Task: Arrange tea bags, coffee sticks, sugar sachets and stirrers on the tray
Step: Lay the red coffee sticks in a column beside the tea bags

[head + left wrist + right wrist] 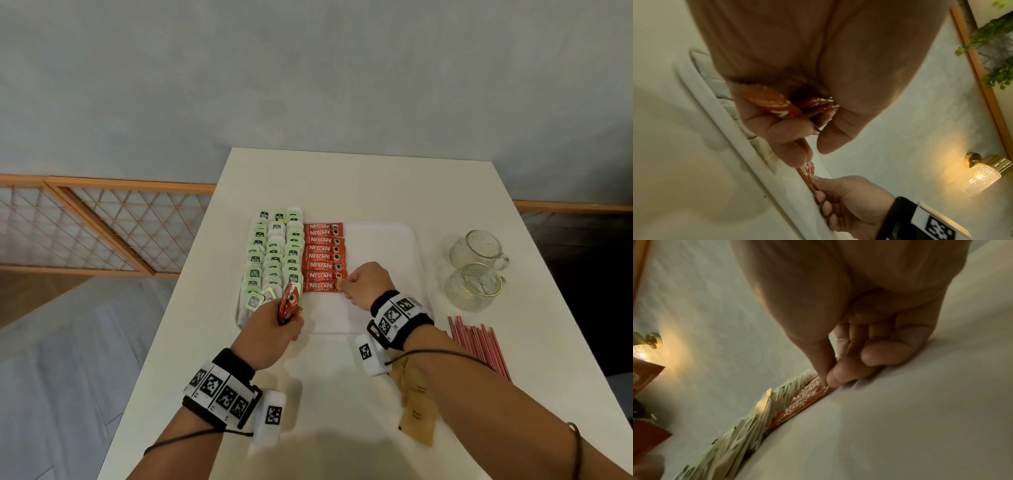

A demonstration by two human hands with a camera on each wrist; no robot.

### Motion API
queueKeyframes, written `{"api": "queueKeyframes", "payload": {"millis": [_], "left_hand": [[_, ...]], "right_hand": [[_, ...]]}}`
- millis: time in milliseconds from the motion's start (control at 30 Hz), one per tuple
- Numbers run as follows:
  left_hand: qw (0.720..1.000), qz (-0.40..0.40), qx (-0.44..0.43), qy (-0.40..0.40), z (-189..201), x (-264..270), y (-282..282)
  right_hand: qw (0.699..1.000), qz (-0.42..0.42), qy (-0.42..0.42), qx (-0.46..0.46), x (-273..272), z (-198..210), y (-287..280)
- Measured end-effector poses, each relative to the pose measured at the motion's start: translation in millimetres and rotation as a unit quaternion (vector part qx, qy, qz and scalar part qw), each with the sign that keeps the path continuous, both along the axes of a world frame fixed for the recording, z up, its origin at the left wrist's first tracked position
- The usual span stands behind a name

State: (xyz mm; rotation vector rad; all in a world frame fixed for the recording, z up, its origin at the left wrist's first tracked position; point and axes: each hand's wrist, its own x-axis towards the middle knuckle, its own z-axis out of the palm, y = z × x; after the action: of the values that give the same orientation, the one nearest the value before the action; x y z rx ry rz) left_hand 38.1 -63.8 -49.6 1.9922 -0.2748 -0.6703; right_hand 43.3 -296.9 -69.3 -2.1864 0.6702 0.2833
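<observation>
A white tray (pixel 376 240) lies on the table. Green tea bags (pixel 274 253) fill its left side in rows. Beside them runs a column of red coffee sticks (pixel 323 255). My right hand (pixel 364 284) pinches the right end of the nearest coffee stick (pixel 320 286), which lies on the tray; thumb and forefinger meet on the stick's end (pixel 823 386). My left hand (pixel 270 329) grips a bunch of red coffee sticks (pixel 289 305) at the tray's near left corner, the same bunch (pixel 785 107) showing in the left wrist view. Brown sugar sachets (pixel 416 407) and red stirrers (pixel 479 346) lie on the table.
Two glass mugs (pixel 478 270) stand to the right of the tray. The tray's right half (pixel 383 253) is bare white. The table (pixel 342 181) ends at the far edge near a grey wall; a wooden lattice screen (pixel 85 226) is at the left.
</observation>
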Motion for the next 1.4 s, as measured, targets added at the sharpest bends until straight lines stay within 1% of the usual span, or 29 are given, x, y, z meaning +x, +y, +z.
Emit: {"api": "queueKeyframes", "payload": {"millis": [133,233,333,400,467,533,633,700,733,867,967,1033,1067,1133,1200,1233,1333,1400], "left_hand": [[0.999,0.004,-0.002,0.032,-1.4,-0.5,-2.7],[0.997,0.007,-0.023,0.068,-1.4,-0.8,-3.7],[0.996,-0.012,-0.041,0.083,0.3,-0.8,-2.4],[0.994,-0.030,-0.050,0.087,1.5,-0.8,-0.7],[0.994,-0.047,-0.056,0.081,3.6,-1.4,0.6],[0.994,-0.063,-0.054,0.069,6.6,-2.0,0.7],[0.995,-0.081,-0.032,0.050,10.2,-2.4,0.8],[0.994,-0.094,-0.024,0.048,13.3,-3.2,1.0],[0.993,-0.099,-0.028,0.049,15.9,-4.3,0.4],[0.990,-0.114,-0.049,0.064,21.0,-7.4,-2.6],[0.987,-0.119,-0.068,0.085,20.6,-7.8,-2.9],[0.989,-0.099,-0.071,0.085,17.3,-5.5,-1.8],[0.991,-0.086,-0.070,0.075,15.3,-4.2,-1.4],[0.995,-0.033,-0.074,0.051,11.1,-1.5,0.4],[0.995,0.028,-0.087,0.035,6.2,2.6,2.5],[0.995,0.043,-0.087,0.028,5.5,4.0,3.4],[0.997,0.045,-0.070,0.010,2.4,5.9,5.3],[0.997,0.040,-0.064,0.007,-0.2,6.3,5.3]], "right_hand": [[1.000,0.006,0.011,-0.003,3.1,0.9,0.7],[0.999,0.021,0.017,-0.023,1.7,5.3,0.6],[0.998,0.047,0.003,-0.046,-5.5,13.5,1.9],[0.996,0.080,-0.021,-0.018,-11.9,16.9,5.0],[0.989,0.134,-0.049,0.031,-18.9,18.8,8.3],[0.977,0.189,-0.059,0.083,-27.7,21.1,13.4],[0.955,0.250,-0.064,0.150,-39.8,27.2,22.1],[0.943,0.283,-0.073,0.159,-44.7,23.5,24.4],[0.943,0.289,-0.079,0.145,-46.3,20.2,24.4],[0.948,0.269,-0.114,0.130,-51.0,15.8,25.5],[0.945,0.270,-0.147,0.112,-53.8,19.6,26.6],[0.950,0.259,-0.148,0.093,-54.6,20.1,24.4],[0.956,0.239,-0.142,0.094,-54.9,18.9,21.5],[0.967,0.194,-0.124,0.112,-56.1,16.5,13.9],[0.971,0.166,-0.112,0.128,-58.4,14.2,6.8],[0.972,0.156,-0.109,0.140,-59.9,13.7,3.9],[0.972,0.124,-0.105,0.172,-64.5,11.6,-0.3],[0.972,0.114,-0.114,0.170,-67.5,10.5,0.1]]}}
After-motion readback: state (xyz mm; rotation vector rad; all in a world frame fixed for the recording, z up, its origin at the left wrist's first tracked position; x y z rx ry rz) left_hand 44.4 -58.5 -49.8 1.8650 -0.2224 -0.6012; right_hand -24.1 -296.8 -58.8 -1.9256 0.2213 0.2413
